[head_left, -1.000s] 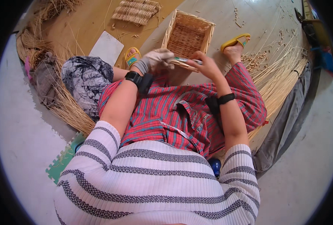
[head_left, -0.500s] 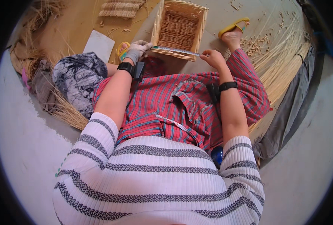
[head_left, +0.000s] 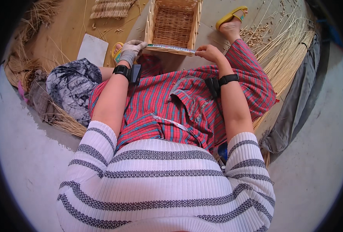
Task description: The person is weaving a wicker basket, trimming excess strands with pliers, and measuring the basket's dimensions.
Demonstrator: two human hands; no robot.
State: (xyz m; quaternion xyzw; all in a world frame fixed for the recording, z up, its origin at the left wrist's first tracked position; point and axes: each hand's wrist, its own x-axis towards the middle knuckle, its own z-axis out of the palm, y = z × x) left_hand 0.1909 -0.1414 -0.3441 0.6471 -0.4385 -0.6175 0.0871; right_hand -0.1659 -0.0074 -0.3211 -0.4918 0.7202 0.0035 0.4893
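A rectangular wicker basket [head_left: 196, 23] stands on the floor just beyond my lap, its open top facing me. Across its near rim stretches a tape measure [head_left: 171, 48], pulled straight from corner to corner. My left hand [head_left: 133, 50], in a pale work glove, is closed on the tape's left end at the basket's near left corner. My bare right hand [head_left: 210, 53] pinches the other end, just past the near right corner. Both wrists wear black straps with small dark devices.
A bundle of long straw stalks [head_left: 285, 67] lies at the right beside a grey cloth [head_left: 295, 116]. Cut bits [head_left: 258, 34] litter the floor near my sandalled foot. At far left are a white board [head_left: 93, 50], a woven piece [head_left: 110, 8] and brown fibre heaps [head_left: 22, 63].
The whole scene has shifted slightly up and left in the view. Both hands keep the tape along the basket's near rim; their grips look the same.
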